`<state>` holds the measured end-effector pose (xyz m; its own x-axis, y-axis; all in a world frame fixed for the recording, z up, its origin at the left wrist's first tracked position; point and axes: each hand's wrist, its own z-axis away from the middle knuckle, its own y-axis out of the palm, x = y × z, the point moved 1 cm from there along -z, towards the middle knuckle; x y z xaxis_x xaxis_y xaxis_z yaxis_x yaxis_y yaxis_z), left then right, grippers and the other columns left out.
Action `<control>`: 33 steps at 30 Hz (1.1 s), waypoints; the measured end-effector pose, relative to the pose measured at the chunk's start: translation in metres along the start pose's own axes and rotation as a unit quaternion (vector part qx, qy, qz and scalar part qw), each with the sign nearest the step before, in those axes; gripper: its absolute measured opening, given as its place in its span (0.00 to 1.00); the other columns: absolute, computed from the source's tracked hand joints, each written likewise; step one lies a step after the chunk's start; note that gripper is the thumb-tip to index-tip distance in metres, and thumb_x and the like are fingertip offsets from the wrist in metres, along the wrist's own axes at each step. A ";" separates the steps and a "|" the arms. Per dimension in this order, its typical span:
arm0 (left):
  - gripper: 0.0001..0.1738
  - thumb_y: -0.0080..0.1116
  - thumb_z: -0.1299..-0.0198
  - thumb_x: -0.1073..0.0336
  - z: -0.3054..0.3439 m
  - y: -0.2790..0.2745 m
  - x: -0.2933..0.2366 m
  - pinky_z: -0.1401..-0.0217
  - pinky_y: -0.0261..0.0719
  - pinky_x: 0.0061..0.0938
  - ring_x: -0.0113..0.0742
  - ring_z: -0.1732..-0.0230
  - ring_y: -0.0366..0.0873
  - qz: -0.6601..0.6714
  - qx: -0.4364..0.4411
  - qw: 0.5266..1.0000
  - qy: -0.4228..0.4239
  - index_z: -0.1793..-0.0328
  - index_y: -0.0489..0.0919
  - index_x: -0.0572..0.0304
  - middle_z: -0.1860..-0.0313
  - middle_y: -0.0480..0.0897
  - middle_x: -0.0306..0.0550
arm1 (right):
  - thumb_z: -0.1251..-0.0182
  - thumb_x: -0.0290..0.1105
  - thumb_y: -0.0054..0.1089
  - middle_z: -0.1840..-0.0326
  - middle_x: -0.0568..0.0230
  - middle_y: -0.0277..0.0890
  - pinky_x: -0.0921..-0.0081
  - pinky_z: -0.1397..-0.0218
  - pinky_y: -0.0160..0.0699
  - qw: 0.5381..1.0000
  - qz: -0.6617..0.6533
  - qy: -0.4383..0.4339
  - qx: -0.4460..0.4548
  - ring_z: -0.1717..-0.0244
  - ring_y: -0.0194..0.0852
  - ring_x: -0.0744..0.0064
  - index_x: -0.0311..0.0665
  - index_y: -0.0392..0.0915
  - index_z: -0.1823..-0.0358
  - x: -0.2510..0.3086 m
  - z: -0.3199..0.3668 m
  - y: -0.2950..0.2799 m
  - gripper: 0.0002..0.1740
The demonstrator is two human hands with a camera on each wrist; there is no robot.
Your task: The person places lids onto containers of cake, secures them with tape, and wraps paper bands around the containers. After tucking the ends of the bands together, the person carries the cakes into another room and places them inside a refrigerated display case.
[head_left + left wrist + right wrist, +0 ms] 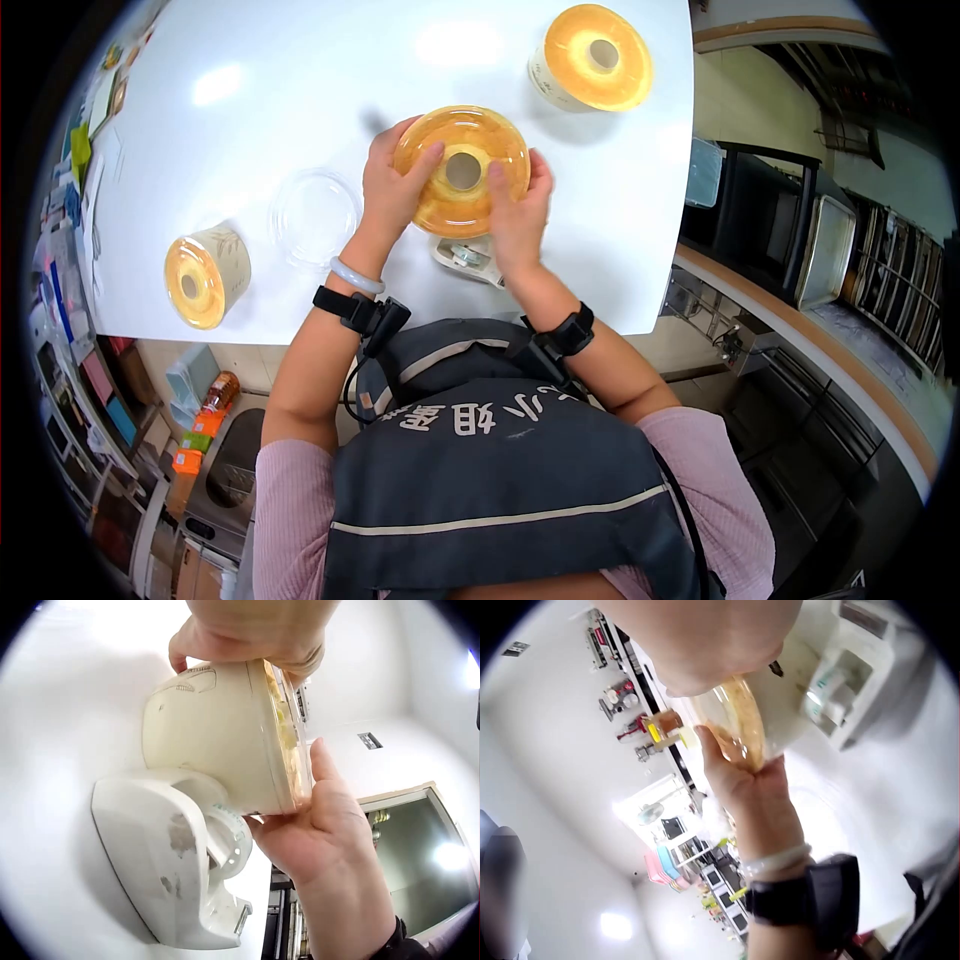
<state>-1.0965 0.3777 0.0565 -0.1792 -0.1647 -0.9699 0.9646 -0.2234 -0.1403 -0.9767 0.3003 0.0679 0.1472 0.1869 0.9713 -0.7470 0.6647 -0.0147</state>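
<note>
Cake tub (461, 203), one: likely light, crushable. My left hand (393, 183) and right hand (519, 218) grip its sides, probably safest.

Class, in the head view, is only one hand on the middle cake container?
No, the left hand and right hand hold opposite sides of the container.

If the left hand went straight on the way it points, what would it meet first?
Probably the cake tub the left hand holds; white tabletop lies beyond, but depth is unclear.

The tape dispenser (470, 260) (on the table (300, 110)) is before the middle tub (462, 170).
</note>
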 end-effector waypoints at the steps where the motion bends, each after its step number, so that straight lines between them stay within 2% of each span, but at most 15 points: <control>1: 0.26 0.63 0.48 0.56 0.001 0.002 0.003 0.47 0.70 0.27 0.37 0.50 0.72 0.000 0.006 1.000 0.001 0.47 0.73 0.65 0.52 0.73 0.52 | 0.37 0.39 0.56 0.40 0.48 0.59 0.74 0.37 0.59 0.999 -0.022 0.028 0.032 0.39 0.59 0.65 0.27 0.52 0.39 0.004 0.005 0.002 0.34; 3: 0.29 0.63 0.48 0.57 0.006 0.002 0.010 0.47 0.70 0.28 0.38 0.50 0.72 0.030 -0.053 0.998 0.011 0.44 0.70 0.66 0.52 0.72 0.52 | 0.38 0.39 0.57 0.43 0.50 0.63 0.75 0.40 0.63 1.000 -0.010 0.017 0.008 0.42 0.63 0.67 0.26 0.55 0.40 -0.003 -0.007 0.002 0.32; 5: 0.29 0.62 0.48 0.59 0.017 0.000 0.016 0.47 0.71 0.28 0.38 0.50 0.72 0.002 -0.073 0.997 0.015 0.43 0.69 0.66 0.51 0.72 0.53 | 0.39 0.40 0.58 0.46 0.52 0.69 0.77 0.45 0.68 0.992 -0.042 0.018 0.116 0.46 0.68 0.70 0.27 0.61 0.43 -0.001 -0.028 0.003 0.30; 6: 0.29 0.61 0.48 0.60 0.019 -0.003 0.017 0.47 0.71 0.29 0.38 0.49 0.72 -0.025 -0.095 0.995 0.016 0.42 0.68 0.67 0.51 0.72 0.53 | 0.39 0.40 0.58 0.46 0.52 0.69 0.77 0.45 0.68 0.992 -0.047 0.017 0.113 0.46 0.68 0.70 0.27 0.61 0.43 0.000 -0.041 0.000 0.30; 7: 0.29 0.61 0.48 0.60 0.012 -0.009 0.006 0.47 0.71 0.29 0.38 0.49 0.72 -0.029 -0.092 0.995 0.021 0.42 0.68 0.67 0.51 0.72 0.53 | 0.40 0.39 0.60 0.48 0.52 0.70 0.78 0.46 0.69 0.982 -0.011 0.034 0.188 0.48 0.69 0.71 0.27 0.64 0.44 0.003 -0.054 -0.002 0.29; 8: 0.28 0.61 0.48 0.61 0.002 -0.017 -0.006 0.47 0.71 0.29 0.38 0.49 0.72 -0.009 0.003 1.000 -0.028 0.43 0.68 0.67 0.51 0.73 0.53 | 0.42 0.39 0.61 0.49 0.52 0.72 0.78 0.48 0.70 0.964 0.026 0.050 0.260 0.49 0.70 0.72 0.28 0.66 0.46 0.004 -0.063 -0.001 0.28; 9: 0.27 0.60 0.48 0.62 -0.005 -0.024 -0.016 0.48 0.72 0.29 0.38 0.49 0.72 0.011 0.098 0.992 -0.079 0.43 0.69 0.67 0.51 0.73 0.52 | 0.42 0.39 0.61 0.49 0.52 0.72 0.78 0.48 0.70 0.966 0.022 0.048 0.255 0.49 0.70 0.72 0.28 0.66 0.46 0.006 -0.068 0.001 0.28; 11: 0.23 0.59 0.47 0.63 -0.035 -0.028 -0.013 0.52 0.74 0.23 0.33 0.55 0.76 0.022 0.128 0.991 -0.001 0.46 0.72 0.67 0.55 0.78 0.48 | 0.41 0.36 0.61 0.51 0.60 0.73 0.78 0.48 0.71 0.947 0.070 0.060 0.309 0.51 0.71 0.76 0.29 0.68 0.45 0.012 -0.071 0.003 0.25; 13: 0.22 0.58 0.43 0.60 -0.050 -0.016 -0.023 0.53 0.75 0.21 0.30 0.56 0.76 0.053 0.183 0.980 -0.062 0.47 0.74 0.67 0.56 0.78 0.48 | 0.41 0.36 0.61 0.49 0.59 0.72 0.78 0.46 0.69 0.955 0.109 0.023 0.276 0.49 0.69 0.75 0.30 0.66 0.44 0.009 -0.069 0.005 0.27; 15: 0.22 0.58 0.42 0.58 -0.051 -0.014 -0.025 0.54 0.75 0.21 0.30 0.57 0.77 0.041 0.197 0.976 -0.087 0.48 0.75 0.68 0.56 0.79 0.49 | 0.41 0.37 0.61 0.47 0.58 0.70 0.77 0.44 0.68 0.959 0.148 -0.014 0.240 0.47 0.68 0.74 0.30 0.64 0.42 -0.001 -0.061 0.005 0.29; 17: 0.22 0.57 0.42 0.57 -0.053 -0.012 -0.024 0.54 0.76 0.21 0.30 0.57 0.77 0.028 0.211 0.970 -0.115 0.49 0.75 0.68 0.57 0.79 0.49 | 0.40 0.45 0.57 0.42 0.48 0.66 0.72 0.38 0.62 0.993 0.068 -0.075 0.056 0.41 0.64 0.63 0.29 0.60 0.40 -0.010 -0.042 0.000 0.34; 18: 0.22 0.57 0.42 0.57 -0.051 -0.011 -0.021 0.55 0.76 0.21 0.30 0.58 0.77 0.038 0.200 0.972 -0.115 0.49 0.75 0.69 0.58 0.80 0.49 | 0.40 0.45 0.57 0.42 0.48 0.66 0.72 0.38 0.62 0.994 0.070 -0.067 0.053 0.41 0.64 0.63 0.29 0.60 0.40 -0.011 -0.029 0.001 0.34; 20: 0.22 0.57 0.42 0.57 -0.050 -0.010 -0.018 0.56 0.77 0.21 0.30 0.58 0.77 0.048 0.192 0.974 -0.114 0.49 0.75 0.70 0.58 0.80 0.50 | 0.34 0.46 0.49 0.41 0.48 0.64 0.73 0.37 0.59 0.994 -0.050 0.023 0.095 0.39 0.61 0.63 0.30 0.56 0.37 -0.008 -0.011 0.007 0.32; 23: 0.23 0.57 0.42 0.57 -0.053 -0.010 -0.015 0.56 0.77 0.21 0.30 0.58 0.78 0.060 0.190 0.973 -0.111 0.49 0.75 0.71 0.58 0.80 0.50 | 0.30 0.45 0.43 0.42 0.50 0.65 0.74 0.38 0.60 0.996 -0.031 0.019 0.082 0.41 0.63 0.65 0.30 0.57 0.37 -0.013 -0.012 0.008 0.29; 33: 0.23 0.55 0.40 0.57 -0.056 -0.010 -0.024 0.53 0.76 0.21 0.29 0.56 0.77 0.058 0.237 0.958 -0.152 0.46 0.72 0.68 0.56 0.79 0.47 | 0.32 0.44 0.45 0.43 0.51 0.66 0.75 0.40 0.62 0.990 -0.047 0.044 0.126 0.42 0.64 0.67 0.30 0.58 0.38 -0.013 -0.030 -0.002 0.28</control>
<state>-1.0909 0.4379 0.0701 -0.1944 -0.4714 -0.8603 0.7982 -0.5858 0.1406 -0.9575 0.3189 0.0483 0.2716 0.2014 0.9411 -0.8631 0.4835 0.1456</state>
